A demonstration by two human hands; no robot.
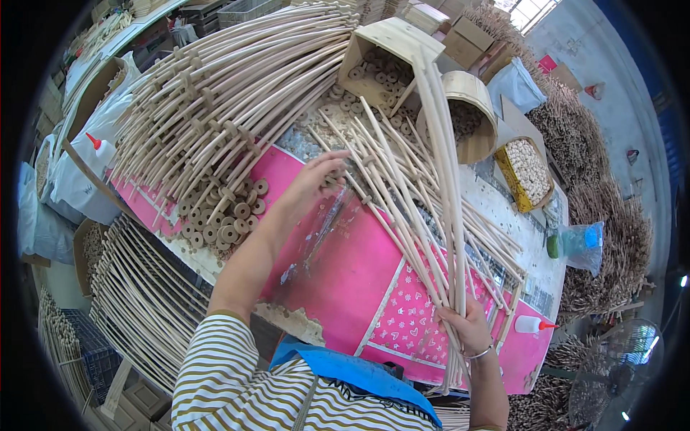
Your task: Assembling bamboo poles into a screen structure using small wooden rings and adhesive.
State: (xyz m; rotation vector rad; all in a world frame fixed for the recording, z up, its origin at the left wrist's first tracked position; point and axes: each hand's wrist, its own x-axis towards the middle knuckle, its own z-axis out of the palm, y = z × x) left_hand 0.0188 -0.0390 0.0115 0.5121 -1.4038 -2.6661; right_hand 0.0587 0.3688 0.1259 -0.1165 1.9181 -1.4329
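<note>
My right hand [468, 327] is wrapped round the lower part of a bundle of long, thin wooden rods [451, 248], which slants up over the table and rises past a wooden box. Over the table's middle, my left hand [321, 174] is raised with its fingers curled; something brownish shows under them, too small to name. Its fingertips are close to loose wooden rods [392, 183] lying across the table. To its left, a large stack of rods [237, 86] carries round wooden discs, and loose wooden discs [228, 231] are heaped at the stack's near end.
A wooden box [399, 37] and a round wooden tub [460, 85], both holding discs, lie tipped at the back. At the right stand a yellow box of pale pieces [528, 174], a plastic cup [575, 241] and a red-tipped bottle [530, 325]. A fan [618, 373] is at lower right.
</note>
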